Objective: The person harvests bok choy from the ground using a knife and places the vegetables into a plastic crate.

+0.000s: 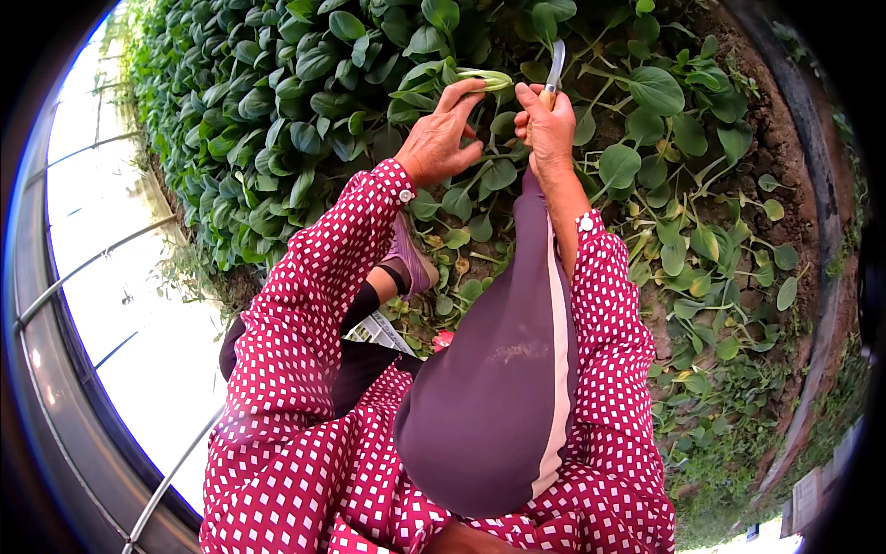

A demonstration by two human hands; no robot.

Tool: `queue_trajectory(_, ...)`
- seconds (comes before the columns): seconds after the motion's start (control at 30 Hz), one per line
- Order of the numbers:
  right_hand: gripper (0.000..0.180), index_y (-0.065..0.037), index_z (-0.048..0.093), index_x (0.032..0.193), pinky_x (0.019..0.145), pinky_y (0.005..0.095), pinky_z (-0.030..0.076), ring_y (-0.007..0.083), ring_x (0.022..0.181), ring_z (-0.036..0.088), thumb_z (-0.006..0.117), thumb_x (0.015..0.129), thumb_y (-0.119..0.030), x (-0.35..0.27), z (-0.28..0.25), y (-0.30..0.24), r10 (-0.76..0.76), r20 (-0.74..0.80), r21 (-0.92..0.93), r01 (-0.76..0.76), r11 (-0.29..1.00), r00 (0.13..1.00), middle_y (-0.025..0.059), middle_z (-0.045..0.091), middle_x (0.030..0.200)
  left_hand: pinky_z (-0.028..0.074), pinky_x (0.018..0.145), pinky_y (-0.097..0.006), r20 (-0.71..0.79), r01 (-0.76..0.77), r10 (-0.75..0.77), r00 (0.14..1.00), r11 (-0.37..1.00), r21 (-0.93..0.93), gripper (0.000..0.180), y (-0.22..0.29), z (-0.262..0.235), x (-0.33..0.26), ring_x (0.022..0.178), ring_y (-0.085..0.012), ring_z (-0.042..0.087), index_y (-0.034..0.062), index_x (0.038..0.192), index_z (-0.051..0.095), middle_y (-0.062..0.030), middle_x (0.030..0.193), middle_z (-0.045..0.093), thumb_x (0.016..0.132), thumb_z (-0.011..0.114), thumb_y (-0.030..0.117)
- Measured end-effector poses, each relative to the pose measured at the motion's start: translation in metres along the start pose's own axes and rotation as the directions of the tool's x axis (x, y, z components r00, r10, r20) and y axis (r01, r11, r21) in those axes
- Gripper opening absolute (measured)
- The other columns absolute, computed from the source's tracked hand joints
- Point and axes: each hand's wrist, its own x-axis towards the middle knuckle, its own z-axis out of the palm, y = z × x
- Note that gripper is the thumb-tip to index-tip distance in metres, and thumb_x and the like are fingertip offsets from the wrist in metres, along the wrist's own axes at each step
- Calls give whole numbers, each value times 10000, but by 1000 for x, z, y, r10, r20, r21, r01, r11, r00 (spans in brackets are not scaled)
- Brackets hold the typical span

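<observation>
A pale-stemmed, green leafy vegetable plant point(484, 79) sits among dense greens in the dark soil bed point(784, 157), its stalks pinched by the left hand point(443, 138) as if to steady them, while the right hand point(546, 129) beside it grips a curved-bladed knife point(555, 66) upright, above a red, white-dotted sleeve point(314, 277).

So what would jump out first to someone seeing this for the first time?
Probably the red sleeves with white checks filling the lower middle, reaching up into the bed of leafy greens. At top centre the left hand grips a pale green stalk, while the right hand holds a knife just beside it.
</observation>
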Motion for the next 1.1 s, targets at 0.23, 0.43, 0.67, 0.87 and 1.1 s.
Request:
queue_trajectory(0.23,259,-2,547,976,437,217,442,105,553,582,746,830,-84,23,23,14,44,-61,40,-42,998,997,49,613,778,570,740,-348,-93,-38,55,994,985,169,492,-3,0,3,845,-273,688,-3,1250,535,-114,1391,473,765,609,35)
queue_trajectory(0.43,232,-15,562,929,470,209,416,51,559,517,737,780,-43,-23,23,8,-222,85,-137,233,963,971,-6,583,740,347,1091,-433,-250,-184,371,894,814,551,471,25,-3,6,1325,-263,453,81,1239,590,-85,1353,544,773,615,26)
queue_trajectory(0.67,259,-18,550,888,394,268,388,106,457,503,619,934,-263,-14,0,4,13,132,-256,22,966,991,53,611,699,535,722,-407,79,-20,-29,996,831,556,158,8,-15,54,838,-314,662,42,977,563,-118,859,633,827,591,85)
queue_trajectory(0.87,337,22,568,920,431,321,444,175,467,556,547,950,-313,26,21,43,169,110,-523,-87,848,979,84,603,643,560,792,-414,133,15,-161,978,690,724,280,-48,-44,81,934,-322,695,29,1061,684,-191,1353,516,802,629,119)
queue_trajectory(1.1,338,7,568,986,433,285,421,134,519,513,527,978,-329,53,47,44,331,98,-464,-251,849,938,80,594,745,538,801,-459,165,56,-221,961,743,667,331,-72,-67,56,963,-333,662,12,1092,636,-53,1446,450,769,595,71)
